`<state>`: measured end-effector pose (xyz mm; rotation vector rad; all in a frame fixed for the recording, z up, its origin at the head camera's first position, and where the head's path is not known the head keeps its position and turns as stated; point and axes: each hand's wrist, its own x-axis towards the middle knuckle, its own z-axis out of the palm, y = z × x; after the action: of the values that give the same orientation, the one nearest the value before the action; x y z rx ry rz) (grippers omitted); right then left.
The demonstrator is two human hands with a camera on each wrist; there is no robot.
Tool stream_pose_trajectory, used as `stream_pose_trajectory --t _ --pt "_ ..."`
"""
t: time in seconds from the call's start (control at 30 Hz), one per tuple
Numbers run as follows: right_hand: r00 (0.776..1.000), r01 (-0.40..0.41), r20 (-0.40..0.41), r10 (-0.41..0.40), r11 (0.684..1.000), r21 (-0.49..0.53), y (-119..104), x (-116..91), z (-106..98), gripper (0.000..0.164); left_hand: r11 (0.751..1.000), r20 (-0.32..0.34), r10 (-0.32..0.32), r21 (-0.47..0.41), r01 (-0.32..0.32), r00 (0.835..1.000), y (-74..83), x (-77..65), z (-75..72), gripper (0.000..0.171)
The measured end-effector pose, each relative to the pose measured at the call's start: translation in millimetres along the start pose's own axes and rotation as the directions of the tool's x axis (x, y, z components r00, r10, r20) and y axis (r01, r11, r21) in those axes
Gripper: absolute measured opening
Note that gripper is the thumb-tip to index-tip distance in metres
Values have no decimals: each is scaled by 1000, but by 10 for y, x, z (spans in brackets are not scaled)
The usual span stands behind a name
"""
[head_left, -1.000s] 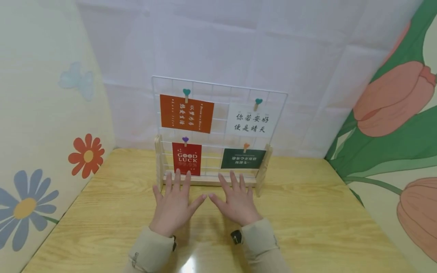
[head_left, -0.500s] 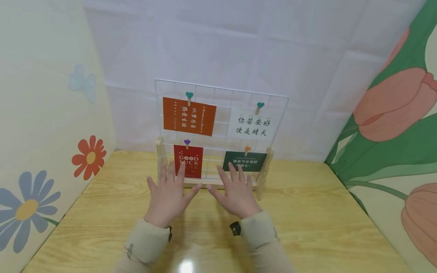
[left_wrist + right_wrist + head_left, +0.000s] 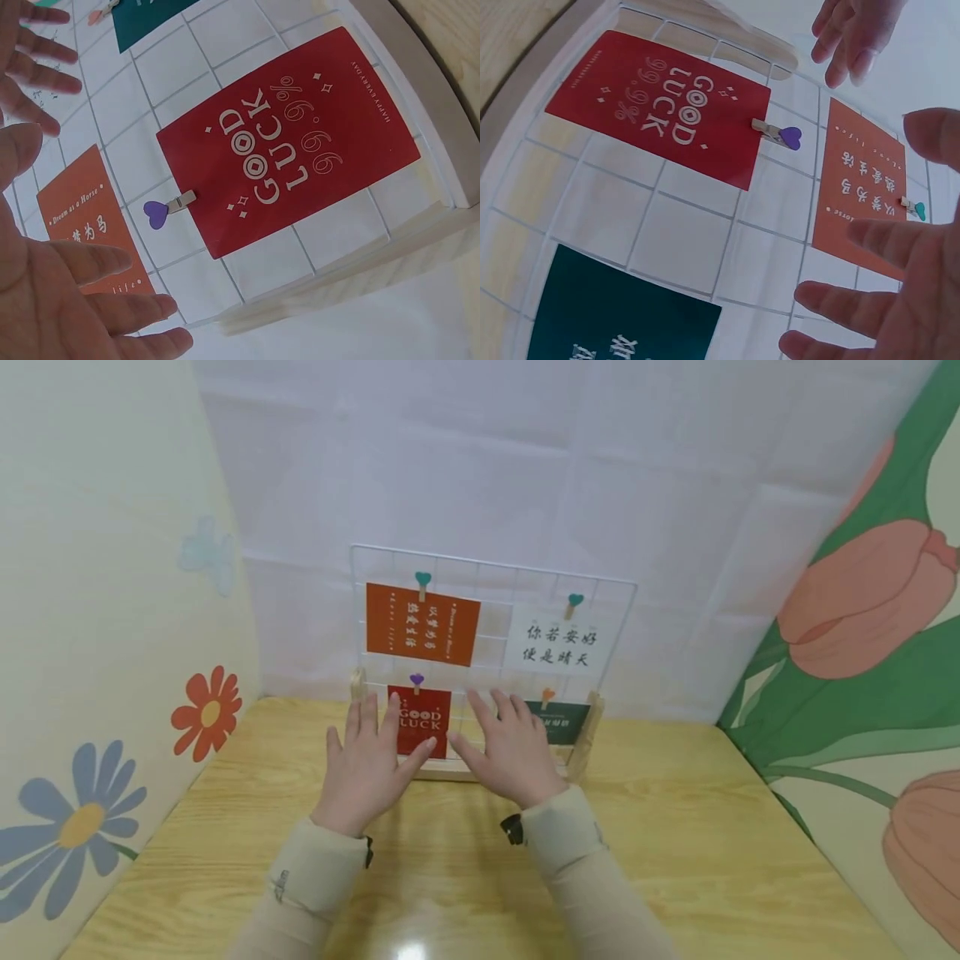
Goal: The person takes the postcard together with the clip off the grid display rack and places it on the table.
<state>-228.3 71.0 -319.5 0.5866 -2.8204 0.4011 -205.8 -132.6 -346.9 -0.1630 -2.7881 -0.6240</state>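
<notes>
A white wire grid (image 3: 491, 647) stands upright in a wooden base (image 3: 442, 771). Heart-topped clips hold an orange card (image 3: 423, 625), a white card (image 3: 555, 639), a red "GOOD LUCK" card (image 3: 423, 731) and a dark green card (image 3: 568, 723) on it. My left hand (image 3: 363, 772), fingers spread and holding nothing, is in front of the red card and covers its left edge in the head view. Likewise empty, my right hand (image 3: 513, 747) has its fingers extended before the green card and hides that card's left part. In the left wrist view, the purple heart clip (image 3: 169, 210) grips the red card's edge.
The grid stands on a wood-grain table (image 3: 675, 860) against a white cloth backdrop (image 3: 480, 460). Painted panels close off both sides, with flowers (image 3: 206, 713) on the left and tulips (image 3: 862, 597) on the right. Dark bands circle both wrists below the sleeves (image 3: 318, 868).
Both hands have risen in the head view, from near the grid's base to in front of the lower cards. The right hand now covers part of the green card. The cards stay clipped.
</notes>
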Motion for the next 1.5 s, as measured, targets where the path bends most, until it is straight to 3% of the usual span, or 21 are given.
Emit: stream_pose_trajectory --t 0.33,0.67,0.87,1.27,1.5 --pt "995 59 -78 -65 996 -74 -103 264 -245 67 995 -107 90 44 -85 990 -62 225 -131 84" --pt "983 67 -164 -85 991 -113 -204 652 -547 64 996 -101 86 0 -86 991 -61 400 -256 85" --pt "985 38 -159 -61 989 -142 -267 788 -667 64 997 -90 75 -7 -76 993 -40 429 -273 88" --pt "969 -1 -242 -55 974 -225 -299 868 -765 58 999 -206 27 -32 -35 978 16 578 -320 79" --pt "952 22 -286 -106 959 -281 -393 913 -843 52 998 -250 1 -68 -18 968 -30 618 -394 78"
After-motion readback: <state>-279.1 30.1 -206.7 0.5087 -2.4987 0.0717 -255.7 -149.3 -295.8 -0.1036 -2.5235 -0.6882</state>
